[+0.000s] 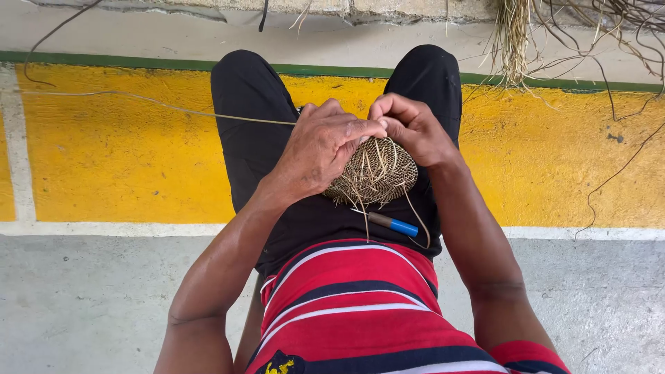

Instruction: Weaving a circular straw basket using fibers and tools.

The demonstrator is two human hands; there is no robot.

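A small round woven piece [374, 173], tan and tightly plaited like the start of a basket base, sits on the person's lap against black shorts [249, 131], roughly in the middle of the scene and just under both sets of fingers. Loose pale strands stick out of its near edge and curl down over the shorts. The left hand [320, 149] lies over the left half of the piece, palm down, its fingers curled and pressed close together, the tips pinching at the far rim of the weave where they meet the other hand. The right hand [413, 128] comes in from the right and sits on the far right edge of the piece, fingers bent and bunched tight, thumb and forefinger nipped together on what looks like a strand, though the strand itself is too fine to pick out between them. A long thin fibre [173, 107] runs away to the left from under the left hand, stretched out over the yellow painted band [104, 159] of the floor. Just near of the woven piece, resting on the lap, lies a slim tool with a blue handle [393, 224]. Nearer still is the person's red shirt [346, 305] with dark and white stripes. Grey concrete [83, 305] spreads on both sides, and a bundle of dry fibres [512, 34] hangs at the far right by the wall.
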